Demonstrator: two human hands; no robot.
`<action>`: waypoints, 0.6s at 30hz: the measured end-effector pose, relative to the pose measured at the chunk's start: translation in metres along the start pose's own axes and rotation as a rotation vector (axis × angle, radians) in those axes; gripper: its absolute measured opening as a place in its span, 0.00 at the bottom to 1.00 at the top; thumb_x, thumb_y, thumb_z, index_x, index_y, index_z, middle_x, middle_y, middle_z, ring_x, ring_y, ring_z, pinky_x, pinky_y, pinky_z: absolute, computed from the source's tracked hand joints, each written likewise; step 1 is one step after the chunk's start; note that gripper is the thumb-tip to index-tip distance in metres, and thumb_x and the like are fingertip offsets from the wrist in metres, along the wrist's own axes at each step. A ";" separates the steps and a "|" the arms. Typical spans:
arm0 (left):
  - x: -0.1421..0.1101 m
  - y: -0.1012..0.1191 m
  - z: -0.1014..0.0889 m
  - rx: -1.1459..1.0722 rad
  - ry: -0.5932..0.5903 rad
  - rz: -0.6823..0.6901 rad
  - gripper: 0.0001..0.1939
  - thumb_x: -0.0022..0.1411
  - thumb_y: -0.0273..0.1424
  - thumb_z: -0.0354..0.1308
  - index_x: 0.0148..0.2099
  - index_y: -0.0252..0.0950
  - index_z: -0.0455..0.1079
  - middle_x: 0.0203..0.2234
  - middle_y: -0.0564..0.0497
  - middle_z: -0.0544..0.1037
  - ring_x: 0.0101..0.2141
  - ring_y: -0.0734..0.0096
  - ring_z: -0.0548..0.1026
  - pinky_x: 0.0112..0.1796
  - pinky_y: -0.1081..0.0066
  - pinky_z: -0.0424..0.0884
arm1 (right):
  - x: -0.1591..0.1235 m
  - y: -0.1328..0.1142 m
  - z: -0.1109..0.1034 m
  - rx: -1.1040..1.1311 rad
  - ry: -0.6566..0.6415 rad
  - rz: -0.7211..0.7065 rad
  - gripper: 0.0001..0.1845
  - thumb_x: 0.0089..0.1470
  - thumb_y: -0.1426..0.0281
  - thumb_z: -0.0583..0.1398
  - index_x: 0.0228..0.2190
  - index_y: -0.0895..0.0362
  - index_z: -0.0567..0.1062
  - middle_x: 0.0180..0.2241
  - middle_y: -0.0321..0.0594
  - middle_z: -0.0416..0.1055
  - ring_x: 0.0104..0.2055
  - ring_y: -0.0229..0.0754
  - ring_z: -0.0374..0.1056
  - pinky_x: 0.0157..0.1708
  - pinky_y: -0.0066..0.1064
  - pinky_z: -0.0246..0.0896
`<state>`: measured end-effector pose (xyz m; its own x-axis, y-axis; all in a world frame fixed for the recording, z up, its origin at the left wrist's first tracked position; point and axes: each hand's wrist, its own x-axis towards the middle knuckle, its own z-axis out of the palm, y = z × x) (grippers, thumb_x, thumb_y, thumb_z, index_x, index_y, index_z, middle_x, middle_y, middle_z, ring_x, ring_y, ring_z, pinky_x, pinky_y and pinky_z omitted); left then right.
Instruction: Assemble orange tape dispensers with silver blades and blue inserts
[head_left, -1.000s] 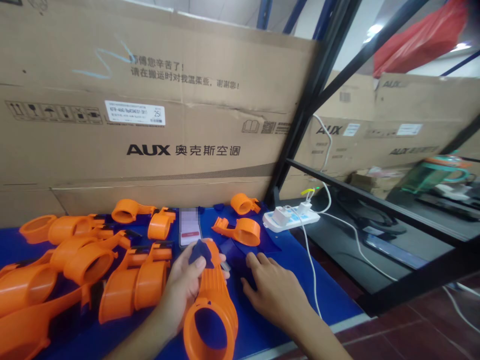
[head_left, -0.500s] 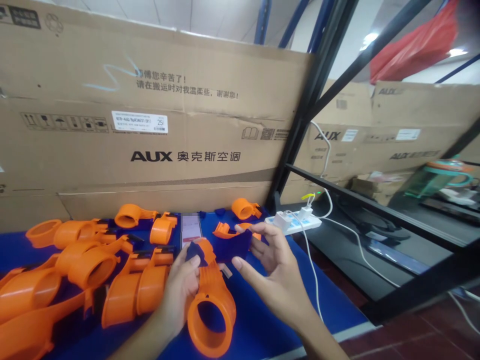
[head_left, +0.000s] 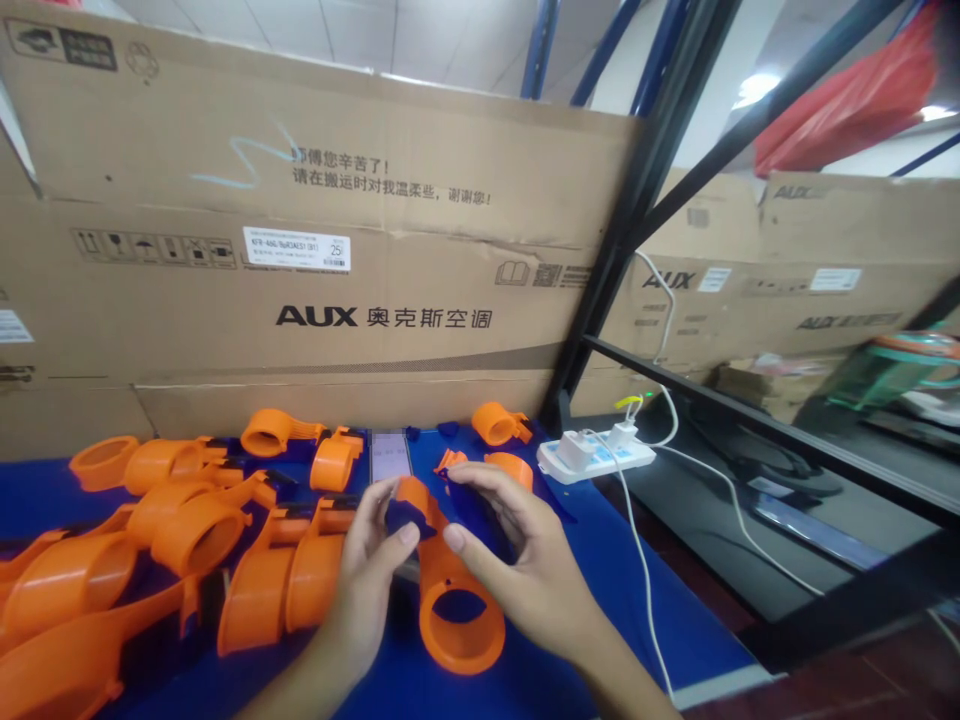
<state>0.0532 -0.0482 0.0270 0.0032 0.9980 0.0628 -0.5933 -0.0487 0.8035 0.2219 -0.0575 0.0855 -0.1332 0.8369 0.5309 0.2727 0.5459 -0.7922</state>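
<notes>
An orange plastic part [head_left: 438, 572], a round ring with a long arm, is gripped near its upper end by my left hand [head_left: 367, 575]. Its ring hangs toward me, tilted over the blue tabletop. My right hand [head_left: 531, 562] curves around a dark blue flexible piece [head_left: 474, 508], thumb on the near side and fingers over the top. This piece sits close against the right side of the orange arm; whether the two are joined I cannot tell. Behind my right fingers lies another orange ring [head_left: 514, 467], partly hidden.
Several similar orange parts [head_left: 169, 520] crowd the left of the blue tabletop [head_left: 600, 590]. A phone [head_left: 391, 458] lies at the back before a cardboard box panel [head_left: 375, 365]. On the right are a white power strip [head_left: 592, 455], cables and a black metal frame [head_left: 641, 230].
My right hand has moved in toward the orange part, bringing the blue piece from stretched out to beside the arm. The orange part has tilted, and the view has shifted slightly.
</notes>
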 end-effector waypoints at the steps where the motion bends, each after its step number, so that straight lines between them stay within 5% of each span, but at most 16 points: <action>1: 0.000 0.000 0.000 0.010 0.009 0.011 0.28 0.55 0.35 0.72 0.57 0.43 0.70 0.56 0.47 0.77 0.59 0.52 0.72 0.57 0.60 0.68 | -0.001 0.000 -0.001 -0.012 -0.012 -0.002 0.21 0.58 0.67 0.68 0.53 0.49 0.76 0.54 0.44 0.77 0.58 0.55 0.72 0.62 0.53 0.66; 11: -0.002 0.002 0.003 0.067 -0.030 0.087 0.28 0.54 0.34 0.73 0.55 0.45 0.69 0.50 0.50 0.77 0.49 0.60 0.75 0.49 0.66 0.71 | 0.000 -0.008 -0.002 -0.102 -0.063 -0.051 0.19 0.58 0.68 0.68 0.52 0.47 0.78 0.53 0.42 0.77 0.56 0.52 0.73 0.58 0.51 0.69; 18: -0.001 -0.007 -0.004 0.074 -0.083 0.117 0.26 0.58 0.35 0.71 0.56 0.44 0.66 0.48 0.48 0.75 0.52 0.58 0.73 0.49 0.66 0.72 | 0.000 0.000 -0.005 -0.141 -0.115 -0.050 0.20 0.59 0.66 0.68 0.52 0.48 0.77 0.54 0.42 0.77 0.56 0.51 0.73 0.59 0.48 0.68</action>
<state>0.0544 -0.0486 0.0185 0.0063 0.9788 0.2046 -0.5330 -0.1699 0.8289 0.2265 -0.0578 0.0874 -0.2555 0.8121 0.5245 0.3930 0.5830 -0.7111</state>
